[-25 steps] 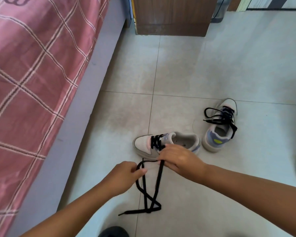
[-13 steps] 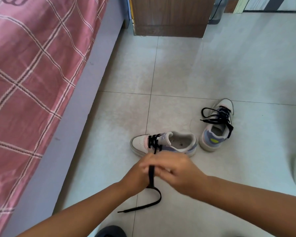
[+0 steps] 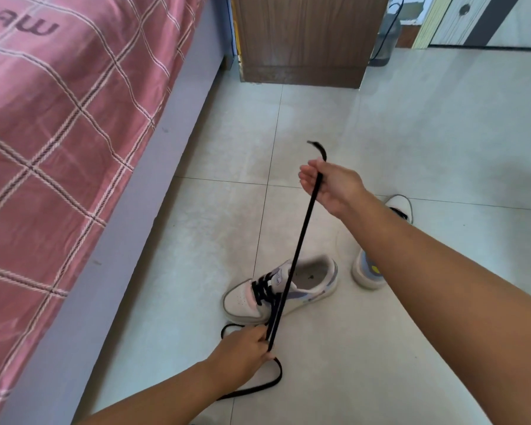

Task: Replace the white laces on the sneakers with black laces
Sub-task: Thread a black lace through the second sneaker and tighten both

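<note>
- Looking down from the head camera: the near sneaker point(image 3: 281, 291) lies on the tiled floor point(image 3: 411, 148), toe pointing toward the bed point(image 3: 74, 133), and serves as the landmark for all that follows; black lacing already crosses its lower eyelets, while the upper eyelets appear unlaced
- Black lace point(image 3: 304, 228) runs taut from the sneaker's near side, passing above its tongue, up and away past its heel opening; its long axis is a steep diagonal, low end close to the camera, high end far from it; a slack loop of the same lace trails on the floor nearer the camera than the sneaker
- Left hand point(image 3: 242, 348) sits just in front of the sneaker, camera side, fingers pinching the lace strands low down; it is the nearer hand to the eyelets
- Right hand point(image 3: 331, 187) is raised well beyond the sneaker, fingers curled round the lace near its free tip, which curls out above the fist
- Second sneaker point(image 3: 377, 250) rests beyond the first on the side away from the bed, partly hidden by the right forearm; some black lace shows on it
- Judging the next move: the tip held by the right hand must come back down along that diagonal to the next open eyelet, with the left hand placed to steady things; no white lace is visible
</note>
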{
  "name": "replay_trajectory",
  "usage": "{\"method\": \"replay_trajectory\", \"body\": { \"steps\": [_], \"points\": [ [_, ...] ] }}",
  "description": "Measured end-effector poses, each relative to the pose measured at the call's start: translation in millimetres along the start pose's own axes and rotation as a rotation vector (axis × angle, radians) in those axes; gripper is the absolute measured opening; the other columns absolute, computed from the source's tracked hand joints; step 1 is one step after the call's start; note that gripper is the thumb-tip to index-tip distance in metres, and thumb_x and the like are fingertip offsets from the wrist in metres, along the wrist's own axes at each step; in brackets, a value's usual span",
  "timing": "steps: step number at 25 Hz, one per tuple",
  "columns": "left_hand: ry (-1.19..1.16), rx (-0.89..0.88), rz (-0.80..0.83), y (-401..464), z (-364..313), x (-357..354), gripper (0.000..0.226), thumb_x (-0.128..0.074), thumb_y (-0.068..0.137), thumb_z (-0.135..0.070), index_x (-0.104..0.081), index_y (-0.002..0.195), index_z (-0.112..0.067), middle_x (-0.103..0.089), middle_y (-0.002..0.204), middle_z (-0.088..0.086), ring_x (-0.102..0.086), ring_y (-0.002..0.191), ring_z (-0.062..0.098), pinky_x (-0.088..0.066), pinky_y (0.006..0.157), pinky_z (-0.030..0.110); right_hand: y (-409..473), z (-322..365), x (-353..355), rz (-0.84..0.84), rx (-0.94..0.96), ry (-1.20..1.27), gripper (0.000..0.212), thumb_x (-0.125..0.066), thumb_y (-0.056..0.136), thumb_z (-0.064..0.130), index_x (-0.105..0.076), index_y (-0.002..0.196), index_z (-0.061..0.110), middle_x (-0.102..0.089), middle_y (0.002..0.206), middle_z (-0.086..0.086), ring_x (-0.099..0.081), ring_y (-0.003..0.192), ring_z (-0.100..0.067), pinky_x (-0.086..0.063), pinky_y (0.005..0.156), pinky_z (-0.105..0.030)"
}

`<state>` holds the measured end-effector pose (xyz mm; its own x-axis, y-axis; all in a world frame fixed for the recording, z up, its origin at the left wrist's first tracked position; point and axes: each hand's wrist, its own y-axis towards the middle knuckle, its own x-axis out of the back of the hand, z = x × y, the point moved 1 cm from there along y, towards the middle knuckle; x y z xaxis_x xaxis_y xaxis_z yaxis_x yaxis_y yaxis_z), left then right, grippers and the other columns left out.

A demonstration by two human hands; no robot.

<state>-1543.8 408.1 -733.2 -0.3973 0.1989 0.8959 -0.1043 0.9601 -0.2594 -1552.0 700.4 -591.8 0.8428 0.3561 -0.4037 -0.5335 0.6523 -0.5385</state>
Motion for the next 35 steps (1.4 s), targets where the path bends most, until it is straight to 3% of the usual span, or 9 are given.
{"method": "replay_trajectory", "body": {
  "steps": [5, 10, 12, 14, 18, 22, 25, 29, 35],
  "points": [
    [0.024, -0.073, -0.061, 1.3, 4.6, -16.2, 0.046, -0.036, 0.086, -0.043, -0.067, 0.056, -0.027, -0.054, 0.066, -0.014, -0.05, 0.052, -0.001, -0.041, 0.04, 0.015, 16.6, 38.7, 1.5, -0.065, 0.083, 0.093, 0.023, -0.04, 0.099, 0.006, -0.05, 0.078, 0.005, -0.061, 0.049, -0.005, -0.059, 0.05, -0.016, -0.051, 0.047, -0.022],
    [0.085, -0.156, -0.077, 5.8, -3.0, 1.9, 0.046, -0.038, 0.084, -0.037, -0.063, 0.049, -0.02, -0.053, 0.058, -0.008, -0.05, 0.046, 0.005, -0.03, 0.038, 0.014, 20.9, 78.7, 26.1, -0.169, 0.117, -0.004, 0.022, -0.032, 0.097, 0.001, -0.047, 0.083, 0.009, -0.042, 0.062, 0.001, -0.036, 0.032, -0.006, -0.029, 0.036, -0.015],
    [0.001, -0.188, -0.014, 6.7, -13.3, 19.4, 0.038, -0.041, 0.092, -0.033, -0.071, 0.076, -0.015, -0.059, 0.075, -0.002, -0.057, 0.064, 0.011, -0.037, 0.05, 0.019, 8.8, 80.4, 27.2, -0.133, 0.124, -0.175, 0.02, -0.035, 0.098, 0.009, -0.05, 0.086, 0.015, -0.038, 0.059, 0.005, -0.025, 0.033, -0.004, -0.019, 0.035, -0.015],
    [-0.22, -0.078, 0.041, 11.0, -13.3, 40.5, 0.029, -0.044, 0.098, -0.031, -0.063, 0.111, -0.015, -0.059, 0.102, 0.001, -0.054, 0.091, 0.013, -0.042, 0.072, 0.026, -16.3, 56.3, 24.4, -0.017, 0.09, -0.381, 0.02, -0.038, 0.098, 0.013, -0.054, 0.087, 0.015, -0.041, 0.053, 0.005, -0.025, 0.033, -0.003, -0.017, 0.033, -0.014],
    [-0.487, 0.342, -0.307, 28.9, 13.0, 67.9, 0.017, -0.053, 0.094, -0.021, -0.06, 0.108, -0.014, -0.061, 0.1, 0.001, -0.053, 0.086, 0.011, -0.045, 0.081, 0.029, -88.9, -53.8, 42.8, 0.261, -0.191, -0.715, 0.019, -0.05, 0.095, 0.01, -0.066, 0.087, 0.006, -0.054, 0.059, -0.001, -0.041, 0.044, -0.008, -0.031, 0.042, -0.019],
    [-0.345, 0.086, -0.185, 54.2, 28.3, 82.9, 0.052, -0.049, 0.092, -0.002, -0.046, 0.136, -0.029, -0.045, 0.132, -0.002, -0.046, 0.114, 0.01, -0.046, 0.09, 0.032, -131.1, -134.6, 65.4, 0.208, -0.374, -0.764, 0.014, -0.064, 0.088, 0.009, -0.065, 0.077, 0.001, -0.061, 0.059, -0.005, -0.05, 0.042, -0.007, -0.042, 0.043, -0.017],
    [-0.033, -0.175, 0.006, 84.0, 20.0, 104.5, 0.056, -0.05, 0.09, 0.002, -0.054, 0.129, -0.037, -0.029, 0.15, -0.003, -0.035, 0.13, 0.014, -0.042, 0.094, 0.031, -123.7, -146.8, 69.5, 0.063, -0.285, -0.758, 0.013, -0.067, 0.086, 0.01, -0.065, 0.079, -0.001, -0.063, 0.065, -0.011, -0.054, 0.049, -0.011, -0.048, 0.048, -0.018],
    [0.266, -0.247, 0.215, 115.9, 12.9, 124.0, 0.025, -0.053, 0.093, -0.02, -0.063, 0.116, -0.02, -0.029, 0.15, 0.001, -0.031, 0.133, 0.021, -0.036, 0.096, 0.032, -113.2, -137.2, 73.3, 0.013, -0.154, -0.813, 0.013, -0.063, 0.089, 0.011, -0.066, 0.077, 0.007, -0.061, 0.066, -0.008, -0.049, 0.054, -0.011, -0.044, 0.052, -0.018],
    [-0.395, 0.02, -0.056, 108.5, 14.2, 143.1, 0.025, -0.06, 0.09, -0.028, -0.051, 0.068, -0.019, -0.055, 0.085, -0.001, -0.056, 0.083, 0.016, -0.047, 0.078, 0.032, -98.4, -97.9, 67.8, 0.098, 0.12, -0.944, 0.021, -0.067, 0.085, 0.012, -0.065, 0.068, 0.024, -0.065, 0.066, -0.001, -0.056, 0.061, -0.012, -0.049, 0.066, -0.027]
  ]
}}
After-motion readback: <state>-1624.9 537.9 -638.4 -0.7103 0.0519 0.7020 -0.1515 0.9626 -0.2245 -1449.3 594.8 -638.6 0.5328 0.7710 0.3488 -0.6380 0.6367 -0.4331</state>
